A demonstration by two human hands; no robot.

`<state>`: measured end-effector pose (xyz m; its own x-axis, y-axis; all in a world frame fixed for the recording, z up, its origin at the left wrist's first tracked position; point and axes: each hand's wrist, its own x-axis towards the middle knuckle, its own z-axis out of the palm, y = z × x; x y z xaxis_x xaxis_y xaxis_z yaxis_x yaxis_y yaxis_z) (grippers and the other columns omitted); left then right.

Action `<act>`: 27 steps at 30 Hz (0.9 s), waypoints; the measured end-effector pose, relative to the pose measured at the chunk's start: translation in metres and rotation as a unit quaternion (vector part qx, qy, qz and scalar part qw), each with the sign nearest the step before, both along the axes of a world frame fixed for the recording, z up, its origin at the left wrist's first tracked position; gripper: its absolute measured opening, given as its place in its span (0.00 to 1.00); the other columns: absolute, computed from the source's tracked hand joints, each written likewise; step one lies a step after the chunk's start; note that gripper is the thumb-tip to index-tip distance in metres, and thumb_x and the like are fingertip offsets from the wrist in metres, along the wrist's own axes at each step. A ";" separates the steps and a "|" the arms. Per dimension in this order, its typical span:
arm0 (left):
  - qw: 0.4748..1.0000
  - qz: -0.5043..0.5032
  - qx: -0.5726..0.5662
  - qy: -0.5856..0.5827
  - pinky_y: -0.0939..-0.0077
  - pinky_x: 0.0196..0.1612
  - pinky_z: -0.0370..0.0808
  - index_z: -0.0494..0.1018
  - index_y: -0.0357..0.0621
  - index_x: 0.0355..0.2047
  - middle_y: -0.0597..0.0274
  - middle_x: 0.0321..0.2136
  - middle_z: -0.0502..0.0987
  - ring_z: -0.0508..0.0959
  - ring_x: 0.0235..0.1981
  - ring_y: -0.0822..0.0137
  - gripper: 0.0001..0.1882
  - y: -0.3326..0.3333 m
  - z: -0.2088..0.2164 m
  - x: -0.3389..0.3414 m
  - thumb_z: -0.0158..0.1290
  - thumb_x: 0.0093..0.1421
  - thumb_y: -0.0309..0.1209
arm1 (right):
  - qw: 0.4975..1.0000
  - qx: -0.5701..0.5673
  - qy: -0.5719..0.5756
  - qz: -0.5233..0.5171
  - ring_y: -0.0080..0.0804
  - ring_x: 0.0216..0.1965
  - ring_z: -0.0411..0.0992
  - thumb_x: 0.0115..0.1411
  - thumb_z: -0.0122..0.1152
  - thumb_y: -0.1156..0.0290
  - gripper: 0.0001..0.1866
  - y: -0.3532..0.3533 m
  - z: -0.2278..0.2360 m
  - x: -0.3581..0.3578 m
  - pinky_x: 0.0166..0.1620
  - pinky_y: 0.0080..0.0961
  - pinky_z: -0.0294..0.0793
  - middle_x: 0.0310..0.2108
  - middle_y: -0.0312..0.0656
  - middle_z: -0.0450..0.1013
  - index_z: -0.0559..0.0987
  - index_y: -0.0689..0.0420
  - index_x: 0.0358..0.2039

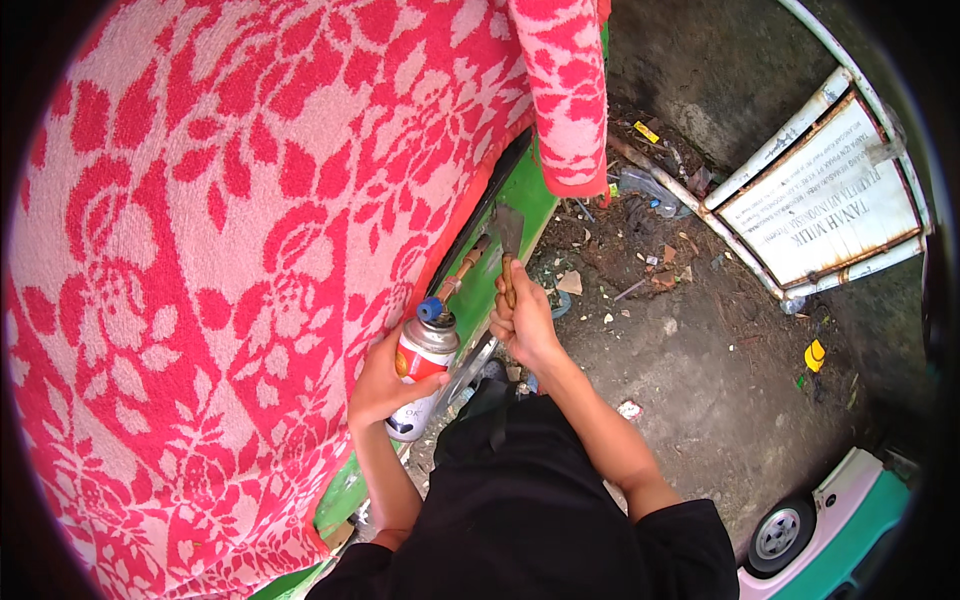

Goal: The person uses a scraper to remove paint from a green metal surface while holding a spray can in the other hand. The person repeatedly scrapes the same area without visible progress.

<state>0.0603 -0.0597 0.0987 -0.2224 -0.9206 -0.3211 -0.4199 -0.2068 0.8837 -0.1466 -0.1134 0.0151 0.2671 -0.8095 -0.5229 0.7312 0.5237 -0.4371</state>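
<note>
My left hand [376, 388] is wrapped round a white and red gas canister [428, 348]. A blowtorch head [460, 272] with a blue knob sits on top of the canister, its nozzle pointing at a green painted surface [533, 192]. No flame can be made out. My right hand [526, 318] grips the wooden handle of a scraper [509, 232]. The scraper's flat metal blade lies at the green surface, just right of the nozzle; whether it touches cannot be told. A pink and red floral towel [250, 240] drapes over most of the green object.
A rusty white framed sign [825, 205] leans at the right against a dark wall. Litter and broken bits [660, 260] lie on the dirt and concrete floor, with a yellow scrap [814, 355] farther right. A pink and teal wheeled object [850, 525] stands at the lower right.
</note>
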 end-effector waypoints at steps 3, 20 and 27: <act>1.000 0.004 0.006 0.001 0.70 0.49 0.75 0.71 0.34 0.52 0.56 0.41 0.80 0.79 0.42 0.68 0.35 -0.004 0.003 0.000 0.72 0.46 0.34 | 0.999 0.020 -0.017 0.040 0.18 0.10 0.41 0.73 0.42 0.46 0.22 0.014 0.006 0.002 0.16 0.21 0.42 0.11 0.25 0.46 0.65 0.51 0.30; 0.999 0.021 0.009 0.031 0.71 0.49 0.75 0.70 0.34 0.51 0.56 0.42 0.80 0.79 0.43 0.69 0.34 0.016 -0.009 -0.004 0.72 0.46 0.32 | 0.999 0.034 -0.024 -0.002 0.17 0.13 0.46 0.71 0.43 0.43 0.25 0.035 -0.050 -0.041 0.18 0.19 0.48 0.12 0.27 0.51 0.66 0.52 0.28; 0.999 0.034 -0.012 0.005 0.69 0.46 0.77 0.71 0.36 0.49 0.52 0.40 0.81 0.81 0.41 0.67 0.32 0.031 -0.030 -0.017 0.72 0.47 0.33 | 0.996 0.050 0.053 0.043 0.19 0.18 0.55 0.72 0.46 0.48 0.24 0.064 -0.070 -0.047 0.24 0.18 0.61 0.19 0.31 0.61 0.71 0.57 0.31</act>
<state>0.0435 -0.0288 0.0686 -0.1625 -0.9413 -0.2959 -0.3962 -0.2124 0.8933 -0.1935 -0.0496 -0.0545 0.2718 -0.7290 -0.6283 0.6347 0.6265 -0.4524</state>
